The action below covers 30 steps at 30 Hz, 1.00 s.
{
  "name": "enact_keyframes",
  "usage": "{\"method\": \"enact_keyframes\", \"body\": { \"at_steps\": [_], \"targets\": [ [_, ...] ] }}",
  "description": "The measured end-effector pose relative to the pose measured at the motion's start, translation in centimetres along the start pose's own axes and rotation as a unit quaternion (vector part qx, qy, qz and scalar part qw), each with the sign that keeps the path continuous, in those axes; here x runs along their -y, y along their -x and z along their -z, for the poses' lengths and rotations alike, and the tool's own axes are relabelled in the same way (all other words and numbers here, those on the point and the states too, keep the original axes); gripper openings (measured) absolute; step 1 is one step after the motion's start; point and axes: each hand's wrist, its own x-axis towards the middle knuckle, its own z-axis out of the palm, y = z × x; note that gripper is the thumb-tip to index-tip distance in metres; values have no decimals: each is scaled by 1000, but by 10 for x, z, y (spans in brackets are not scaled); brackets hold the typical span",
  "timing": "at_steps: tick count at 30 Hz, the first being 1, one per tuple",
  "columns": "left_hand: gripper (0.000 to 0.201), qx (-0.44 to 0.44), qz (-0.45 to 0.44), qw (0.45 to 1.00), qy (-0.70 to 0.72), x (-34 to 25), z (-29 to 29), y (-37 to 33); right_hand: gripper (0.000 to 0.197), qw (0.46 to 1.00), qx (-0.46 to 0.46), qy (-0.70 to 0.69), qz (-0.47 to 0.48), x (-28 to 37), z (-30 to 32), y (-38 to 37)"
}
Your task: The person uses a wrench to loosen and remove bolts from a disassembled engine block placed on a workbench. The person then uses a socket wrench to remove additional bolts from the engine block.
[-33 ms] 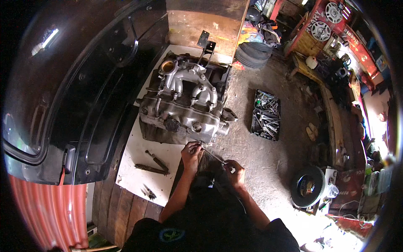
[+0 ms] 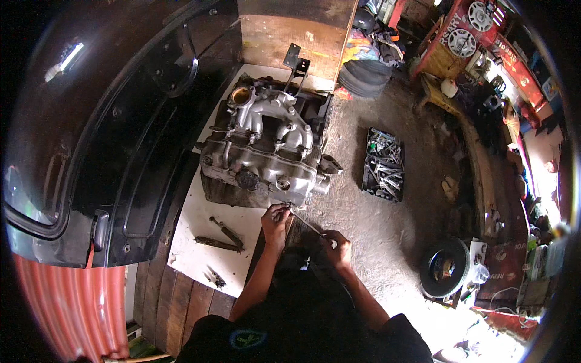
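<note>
My right hand (image 2: pixel 337 247) is closed around the near end of a slim metal wrench (image 2: pixel 307 224). The wrench slants up and left to the near right corner of a metal engine (image 2: pixel 266 154). My left hand (image 2: pixel 276 219) is at that corner, its fingers pinched together beside the wrench's far end. What those fingers hold is too small to make out. A curved intake manifold (image 2: pixel 266 112) sits on top of the engine, with a round opening at its far left.
The engine stands on a white board (image 2: pixel 190 248) with dark metal parts (image 2: pixel 221 239) and small pieces (image 2: pixel 215 277) on it. A black vehicle panel (image 2: pixel 121 151) rises at left. On the floor at right are an open toolbox (image 2: pixel 384 166) and a wheel (image 2: pixel 446 268).
My right hand has shifted very slightly to the left with the wrench. My left hand stays at the engine's corner.
</note>
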Motion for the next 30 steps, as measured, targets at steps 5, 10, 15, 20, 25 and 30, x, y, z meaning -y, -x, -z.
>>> {"method": "enact_keyframes", "body": {
  "at_steps": [5, 10, 15, 20, 25, 30],
  "targets": [
    [15, 6, -24, 999, -29, -15, -6, 2, 21, 998, 53, -33, 5, -29, -36, -6],
    [14, -10, -30, 998, -61, -23, -12, -2, 23, 995, 98, -30, -8, -45, -62, -14],
    [10, -8, -96, 984, -152, -19, -9, -8, 25, 990, 137, 13, -31, -7, -57, -22],
    [10, -30, -108, 974, -197, -11, -7, -11, 22, 985, 166, -45, -26, -16, -80, -22],
    [9, -34, -167, 951, -260, -30, -17, -10, 25, 986, 168, 0, -3, -6, -82, -32],
    [8, -30, -131, 967, -217, -33, -18, -10, 27, 982, 184, -13, -42, -10, -69, -33]
  ]
}}
